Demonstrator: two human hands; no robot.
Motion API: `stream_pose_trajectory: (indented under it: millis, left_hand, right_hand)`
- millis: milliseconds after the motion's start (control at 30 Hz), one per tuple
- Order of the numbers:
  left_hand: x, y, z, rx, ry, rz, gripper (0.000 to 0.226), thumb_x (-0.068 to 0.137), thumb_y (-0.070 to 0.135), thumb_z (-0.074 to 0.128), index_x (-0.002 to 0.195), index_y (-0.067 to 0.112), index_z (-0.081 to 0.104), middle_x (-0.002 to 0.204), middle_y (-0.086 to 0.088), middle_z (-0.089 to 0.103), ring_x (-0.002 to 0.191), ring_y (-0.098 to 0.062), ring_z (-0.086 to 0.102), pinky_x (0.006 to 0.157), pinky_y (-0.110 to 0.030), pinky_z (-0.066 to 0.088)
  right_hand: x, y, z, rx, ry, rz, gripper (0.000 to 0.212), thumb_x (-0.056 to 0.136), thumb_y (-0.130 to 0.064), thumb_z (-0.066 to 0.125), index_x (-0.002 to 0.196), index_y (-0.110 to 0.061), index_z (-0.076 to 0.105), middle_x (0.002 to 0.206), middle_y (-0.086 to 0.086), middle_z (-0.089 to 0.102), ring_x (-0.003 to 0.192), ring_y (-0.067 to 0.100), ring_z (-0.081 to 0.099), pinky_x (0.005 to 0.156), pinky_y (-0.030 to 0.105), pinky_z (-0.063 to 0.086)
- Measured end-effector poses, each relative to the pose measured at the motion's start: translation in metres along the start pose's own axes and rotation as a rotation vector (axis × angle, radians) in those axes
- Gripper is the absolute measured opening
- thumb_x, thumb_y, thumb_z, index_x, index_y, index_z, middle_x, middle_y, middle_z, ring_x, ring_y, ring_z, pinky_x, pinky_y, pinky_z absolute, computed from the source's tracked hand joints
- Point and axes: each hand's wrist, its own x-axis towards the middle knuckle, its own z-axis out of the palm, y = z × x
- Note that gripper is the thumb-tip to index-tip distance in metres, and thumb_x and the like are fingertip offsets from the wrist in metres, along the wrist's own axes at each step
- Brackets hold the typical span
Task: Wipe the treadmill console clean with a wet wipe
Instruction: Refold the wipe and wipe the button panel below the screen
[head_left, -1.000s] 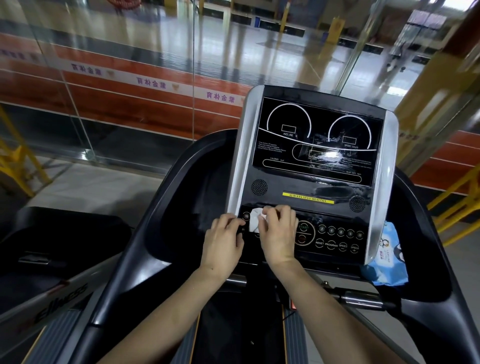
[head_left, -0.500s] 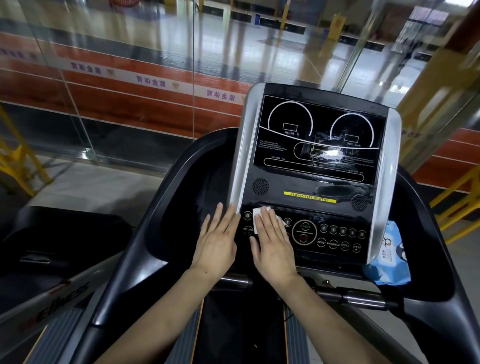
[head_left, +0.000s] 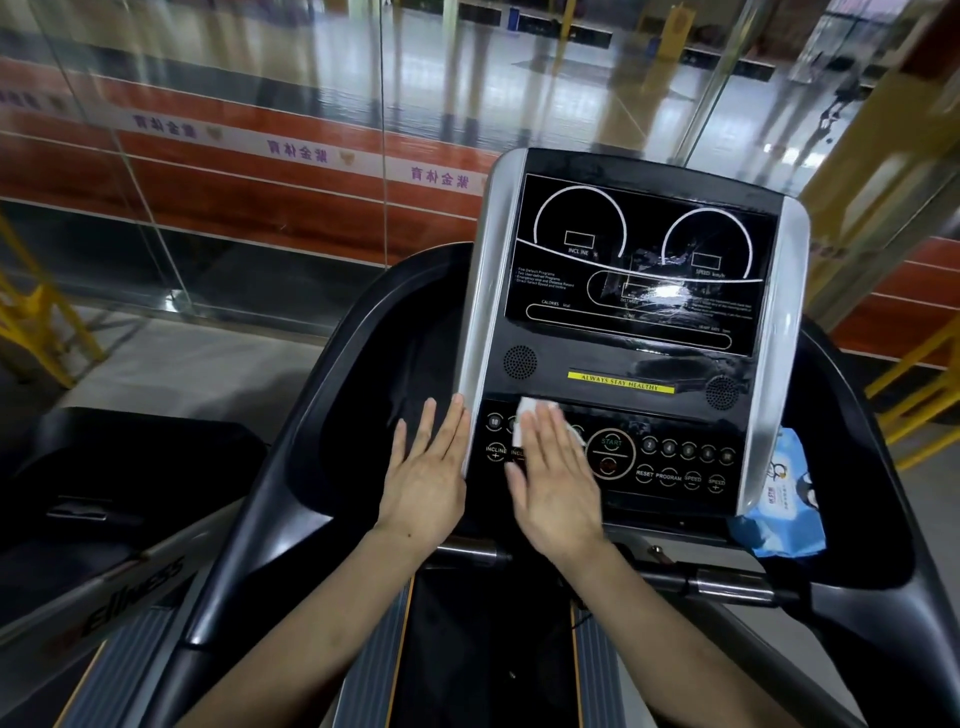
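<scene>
Glass panels and a red-banded wall form the background beyond the treadmill. Left hand (head_left: 426, 478): flat, fingers straight and slightly fanned, resting on the dark shroud just beside the console's (head_left: 631, 332) silver left edge; it holds nothing. Right hand (head_left: 553, 480): flat, fingers straight and close together, pressing the wet wipe (head_left: 535, 408) onto the left part of the button panel, between the INCLINE keys and the START button (head_left: 611, 444). Only the wipe's upper edge and a corner on each side show beyond the fingers. Unwiped buttons extend to the right of this hand, along the panel's long horizontal axis, so the coming stroke probably runs rightward and belongs to the right hand, the nearer one. Blue wipe packet (head_left: 779, 499): wedged beside the console's lower right corner.
</scene>
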Motion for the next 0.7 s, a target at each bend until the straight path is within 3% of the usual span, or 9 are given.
stream_pose_trajectory:
  millis: [167,300,400,600,700]
  left_hand:
    - [0.000,-0.003,0.002,0.008,-0.006,0.012,0.084,0.101,0.018,0.041,0.163,0.020,-0.016,0.168,0.008,-0.032,0.156,-0.024,-0.027,0.129,-0.052,-0.008]
    - [-0.002,-0.002,0.006,-0.036,0.049,0.013,0.079,0.103,0.018,0.043,0.164,0.019,-0.007,0.170,0.007,-0.024,0.158,-0.025,-0.019,0.130,-0.051,-0.001]
    - [-0.002,0.002,0.007,-0.072,0.071,0.004,0.078,0.102,0.016,0.046,0.165,0.017,0.000,0.172,0.004,-0.018,0.159,-0.026,-0.016,0.130,-0.051,0.002]
    - [-0.001,0.005,0.009,-0.070,0.090,0.025,0.083,0.095,0.010,0.051,0.164,0.011,0.006,0.174,-0.002,-0.013,0.160,-0.025,-0.013,0.130,-0.050,0.009]
    - [0.001,0.006,0.008,-0.081,0.091,0.026,0.082,0.095,0.011,0.052,0.164,0.010,0.007,0.174,-0.004,-0.009,0.161,-0.025,-0.007,0.130,-0.048,0.012]
  right_hand:
    - [-0.013,0.014,0.001,0.070,0.007,0.140,0.066,0.109,-0.048,0.014,0.166,-0.015,0.002,0.174,0.003,-0.008,0.160,0.017,-0.015,0.131,0.046,0.011]
    - [0.011,-0.034,0.002,0.099,0.004,-0.024,0.067,0.110,-0.048,0.018,0.166,-0.016,0.004,0.175,0.002,-0.003,0.160,0.017,-0.014,0.132,0.043,0.004]
    - [0.014,-0.031,-0.001,0.063,0.001,-0.075,0.066,0.110,-0.050,0.020,0.167,-0.018,0.008,0.175,-0.002,0.000,0.160,0.012,-0.011,0.132,0.039,0.002]
    - [-0.022,0.060,-0.006,0.067,0.070,0.172,0.067,0.109,-0.050,0.019,0.166,-0.015,0.013,0.174,0.002,0.006,0.161,0.016,-0.004,0.129,0.046,0.018]
    - [-0.015,0.045,-0.002,0.155,0.142,0.207,0.066,0.110,-0.046,0.023,0.165,-0.009,0.016,0.173,0.007,0.014,0.162,0.025,0.002,0.128,0.050,0.020]
